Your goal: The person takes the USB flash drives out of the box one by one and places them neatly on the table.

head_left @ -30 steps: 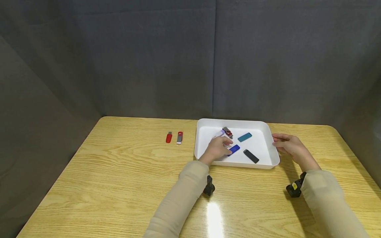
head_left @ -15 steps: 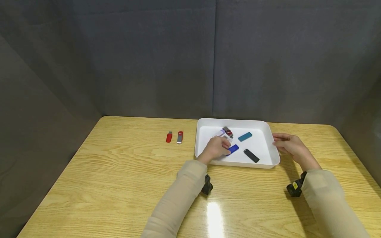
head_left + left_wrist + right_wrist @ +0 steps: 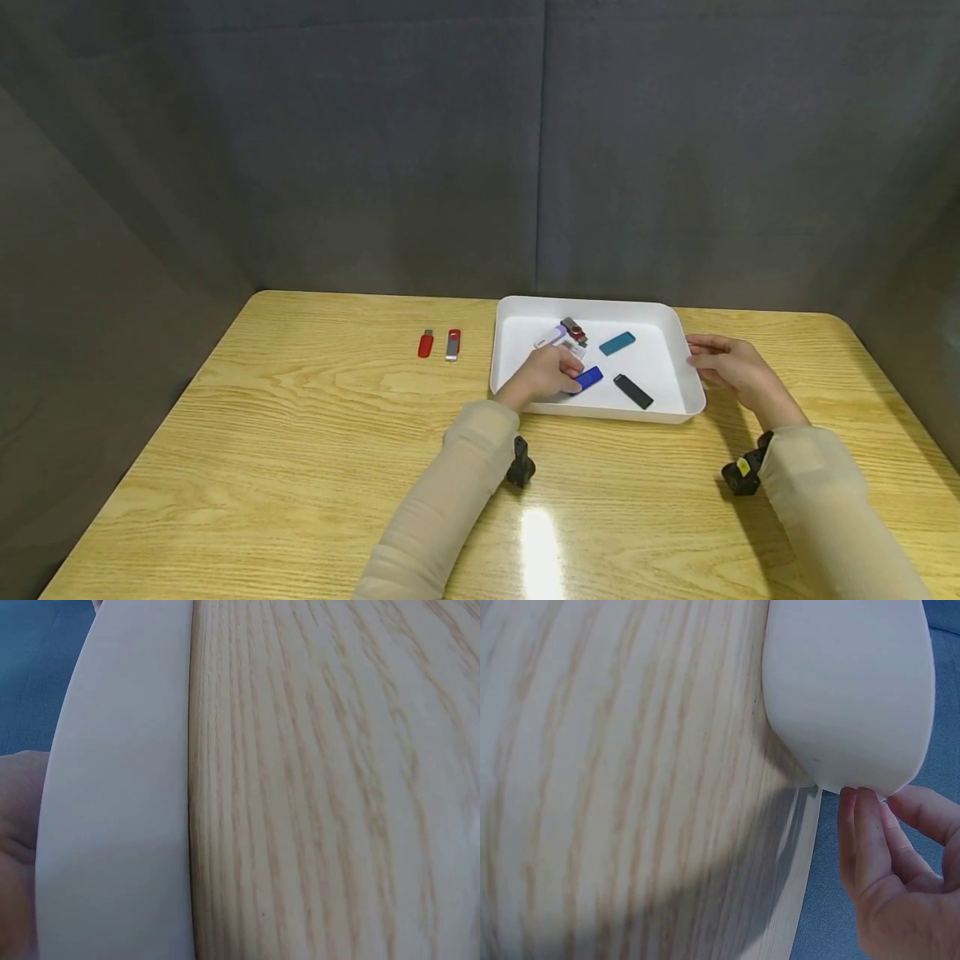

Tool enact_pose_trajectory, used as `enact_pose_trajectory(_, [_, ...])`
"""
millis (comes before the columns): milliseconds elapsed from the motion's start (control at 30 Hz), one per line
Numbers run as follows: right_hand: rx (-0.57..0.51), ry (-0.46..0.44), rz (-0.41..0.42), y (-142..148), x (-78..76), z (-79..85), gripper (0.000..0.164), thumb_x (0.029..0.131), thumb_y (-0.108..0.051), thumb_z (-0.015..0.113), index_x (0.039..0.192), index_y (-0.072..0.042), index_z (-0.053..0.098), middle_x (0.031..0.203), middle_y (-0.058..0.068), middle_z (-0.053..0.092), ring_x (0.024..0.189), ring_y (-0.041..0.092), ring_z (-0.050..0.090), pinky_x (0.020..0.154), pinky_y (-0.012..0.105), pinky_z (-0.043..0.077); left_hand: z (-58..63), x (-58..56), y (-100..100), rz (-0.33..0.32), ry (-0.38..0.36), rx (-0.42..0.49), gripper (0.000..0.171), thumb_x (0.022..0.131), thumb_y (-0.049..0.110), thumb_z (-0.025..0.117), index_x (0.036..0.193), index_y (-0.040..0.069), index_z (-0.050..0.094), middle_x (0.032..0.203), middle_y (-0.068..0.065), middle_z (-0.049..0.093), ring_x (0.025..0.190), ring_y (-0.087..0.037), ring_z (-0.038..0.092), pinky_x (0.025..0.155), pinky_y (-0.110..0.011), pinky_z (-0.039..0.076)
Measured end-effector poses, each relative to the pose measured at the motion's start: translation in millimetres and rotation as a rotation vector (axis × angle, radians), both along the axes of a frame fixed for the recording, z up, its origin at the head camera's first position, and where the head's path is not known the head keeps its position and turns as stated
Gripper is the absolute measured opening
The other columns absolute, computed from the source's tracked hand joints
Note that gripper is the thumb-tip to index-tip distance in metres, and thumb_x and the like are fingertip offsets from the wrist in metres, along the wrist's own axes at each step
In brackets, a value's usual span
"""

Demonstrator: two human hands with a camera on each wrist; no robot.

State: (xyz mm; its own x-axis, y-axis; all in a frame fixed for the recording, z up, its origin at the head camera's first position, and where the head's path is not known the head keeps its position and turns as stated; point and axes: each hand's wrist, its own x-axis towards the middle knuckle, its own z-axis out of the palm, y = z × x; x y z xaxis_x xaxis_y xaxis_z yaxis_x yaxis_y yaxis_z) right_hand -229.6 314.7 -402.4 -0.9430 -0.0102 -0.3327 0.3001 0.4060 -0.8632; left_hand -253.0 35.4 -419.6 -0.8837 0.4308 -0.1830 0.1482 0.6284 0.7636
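My left hand [image 3: 543, 373] reaches over the near wall of a white tray [image 3: 678, 404]. Its thumb and fingers hold the near-left end of a blue USB stick [image 3: 590, 377] low in the tray. Just beyond the fingers lie a purple-and-white stick [image 3: 552, 335], a clear piece with a printed label [image 3: 573, 348] and a dark red swivel USB stick [image 3: 574, 331]. A teal stick [image 3: 617, 343] and a black stick [image 3: 633, 391] are farther right. At the tray's right end, my right hand [image 3: 904, 877] touches the outer wall with nearly straight fingers. The left wrist view hides the left fingertips.
Left of the tray, a red USB stick [image 3: 425, 344] and a red-and-silver swivel USB stick [image 3: 453, 345] lie side by side on the wooden table [image 3: 300, 467]. Dark cloth [image 3: 397, 167] hangs behind the table and along its sides.
My left hand has drawn slightly left and toward me, and the blue USB stick has shifted slightly with it. The right hand and the other sticks have stayed put.
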Motion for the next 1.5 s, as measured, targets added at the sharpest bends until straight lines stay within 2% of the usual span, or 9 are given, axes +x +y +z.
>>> enact_pose_trajectory(333, [-0.013, 0.002, 0.006, 0.5, 0.3, -0.3, 0.064, 0.094, -0.011, 0.056, 0.146, 0.009, 0.025, 0.088, -0.024, 0.052, 0.079, -0.014, 0.052, 0.073, 0.009, 0.051, 1.6, 0.3, -1.9, -0.025, -0.036, -0.011, 0.028, 0.084, 0.004, 0.071, 0.112, 0.004, 0.071, 0.106, -0.011, 0.071, 0.086, -0.01, 0.055, 0.08, -0.017, 0.044])
enact_pose_trajectory(567, [-0.042, 0.009, -0.001, 0.2, -0.2, -1.6, 0.064, 0.094, -0.009, 0.057, 0.146, 0.011, 0.024, 0.084, -0.026, 0.053, 0.078, -0.014, 0.053, 0.073, 0.008, 0.051, -1.0, -1.7, -5.4, 0.009, -0.063, 0.064, 0.037, 0.084, 0.003, 0.07, 0.121, 0.005, 0.065, 0.105, -0.011, 0.067, 0.086, -0.009, 0.052, 0.071, -0.014, 0.042])
enact_pose_trajectory(733, [-0.041, 0.007, -0.002, -0.1, 0.0, -1.3, 0.064, 0.093, -0.009, 0.057, 0.146, 0.01, 0.025, 0.084, -0.027, 0.052, 0.078, -0.014, 0.054, 0.073, 0.007, 0.051, -0.9, -4.1, -11.4, 0.032, -0.098, 0.133, 0.04, 0.085, 0.003, 0.068, 0.125, 0.007, 0.062, 0.107, -0.011, 0.064, 0.089, -0.012, 0.053, 0.069, -0.015, 0.046])
enact_pose_trajectory(900, [-0.034, 0.008, 0.003, 0.4, 0.3, -1.3, 0.064, 0.093, -0.01, 0.057, 0.146, 0.011, 0.025, 0.084, -0.027, 0.052, 0.079, -0.014, 0.054, 0.074, 0.008, 0.051, 5.6, -5.3, -17.7, 0.103, -0.171, 0.22, 0.04, 0.086, 0.005, 0.068, 0.125, 0.008, 0.06, 0.115, -0.013, 0.064, 0.095, -0.014, 0.057, 0.08, -0.021, 0.055])
enact_pose_trajectory(1033, [-0.031, 0.006, 0.004, 0.5, 0.0, -1.2, 0.064, 0.094, -0.01, 0.056, 0.146, 0.01, 0.025, 0.083, -0.027, 0.053, 0.078, -0.014, 0.054, 0.073, 0.008, 0.051, 12.6, -7.2, -22.2, 0.152, -0.197, 0.27, 0.042, 0.085, 0.006, 0.067, 0.127, 0.007, 0.059, 0.116, -0.016, 0.063, 0.088, -0.014, 0.058, 0.082, -0.026, 0.057])
enact_pose_trajectory(1200, [-0.032, 0.003, 0.001, -0.1, -0.5, -0.4, 0.063, 0.094, -0.008, 0.055, 0.146, 0.01, 0.025, 0.084, -0.026, 0.053, 0.078, -0.014, 0.054, 0.073, 0.008, 0.051, 18.1, -10.3, -27.9, 0.19, -0.204, 0.317, 0.043, 0.087, 0.004, 0.065, 0.129, 0.004, 0.056, 0.116, -0.02, 0.064, 0.081, -0.013, 0.061, 0.082, -0.03, 0.058])
enact_pose_trajectory(1500, [-0.021, 0.003, 0.013, 0.0, 0.7, 0.4, 0.064, 0.094, -0.009, 0.056, 0.146, 0.01, 0.025, 0.087, -0.024, 0.052, 0.079, -0.014, 0.053, 0.074, 0.008, 0.051, 28.7, -13.8, -40.3, 0.225, -0.193, 0.389, 0.041, 0.086, 0.0, 0.063, 0.126, 0.0, 0.056, 0.114, -0.02, 0.063, 0.081, -0.013, 0.059, 0.08, -0.025, 0.058])
